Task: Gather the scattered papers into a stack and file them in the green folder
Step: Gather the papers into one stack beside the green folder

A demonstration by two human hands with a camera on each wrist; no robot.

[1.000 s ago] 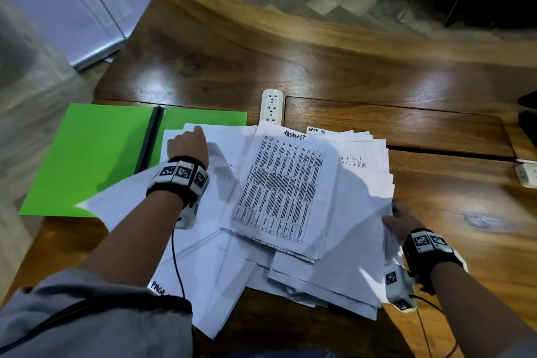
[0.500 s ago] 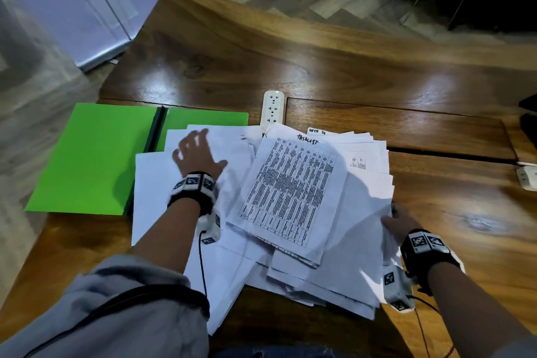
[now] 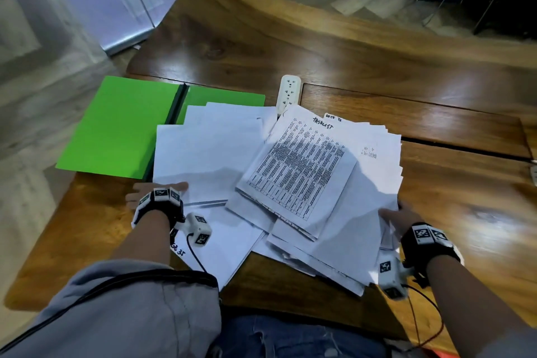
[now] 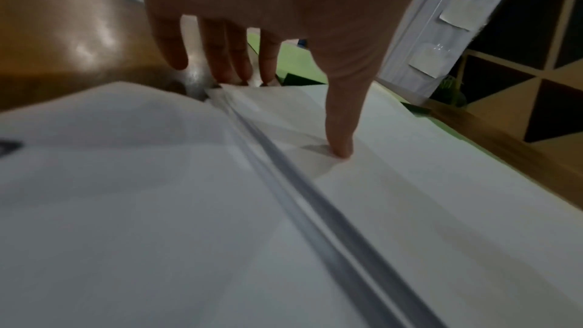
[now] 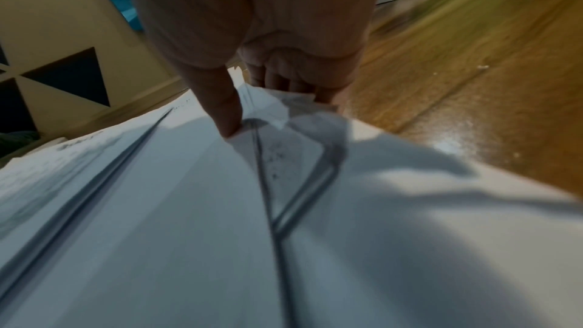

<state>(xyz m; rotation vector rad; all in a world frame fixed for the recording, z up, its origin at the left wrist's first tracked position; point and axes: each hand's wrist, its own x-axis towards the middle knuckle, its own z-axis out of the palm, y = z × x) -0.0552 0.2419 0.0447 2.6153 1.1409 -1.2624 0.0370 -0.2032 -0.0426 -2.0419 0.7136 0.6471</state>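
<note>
A loose pile of white papers (image 3: 363, 212) lies on the wooden table (image 3: 319, 52), with a printed table sheet (image 3: 296, 177) on top. The green folder (image 3: 116, 128) lies open at the left, its right half partly covered by sheets. My left hand (image 3: 157, 193) is at the near-left corner of a blank sheaf (image 3: 203, 154). In the left wrist view the thumb (image 4: 339, 151) presses on top and the fingers (image 4: 221, 66) meet the corner's edge. My right hand (image 3: 396, 213) grips the pile's right edge, thumb (image 5: 227, 119) on top and fingers curled under.
A white power strip (image 3: 289, 91) lies just beyond the pile, partly under a sheet. Another white socket block (image 3: 534, 174) sits at the table's right edge. The table's left edge runs close to the folder. My lap is below the near edge.
My left hand has come back from the sheets near the folder to the sheaf's near-left corner, and those sheets now lie squarer. The right hand has kept its hold on the right edge.
</note>
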